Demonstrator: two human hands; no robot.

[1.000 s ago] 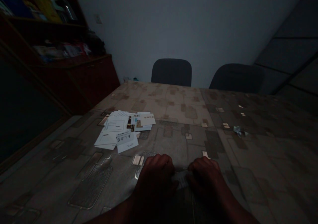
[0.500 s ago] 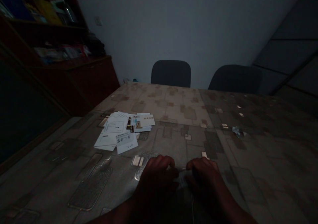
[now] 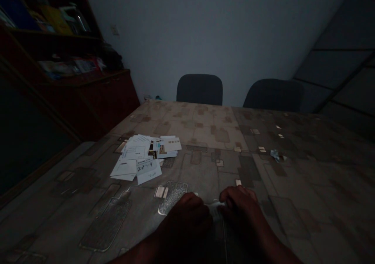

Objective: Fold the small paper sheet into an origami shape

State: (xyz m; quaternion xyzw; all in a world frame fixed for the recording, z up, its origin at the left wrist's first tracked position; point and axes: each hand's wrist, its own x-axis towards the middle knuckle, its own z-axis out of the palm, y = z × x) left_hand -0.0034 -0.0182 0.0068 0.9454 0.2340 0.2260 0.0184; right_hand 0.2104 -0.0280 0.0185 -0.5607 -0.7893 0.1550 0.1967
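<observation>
The left hand and the right hand are sitting curled and close together by the table's near edge. Each is pinching one end of a small pale paper slip, which is stretching between them just over the tabletop; the dimness is hiding the fingertips. The table is wearing a glossy covering patterned with rounded rectangles. Toward its left edge, well apart from the hands, a loose fan of flat white printed cards is lying. A crumpled scrap is resting toward the right side. At the far edge 2 padded seats are standing: a dark chair and a second chair.
</observation>
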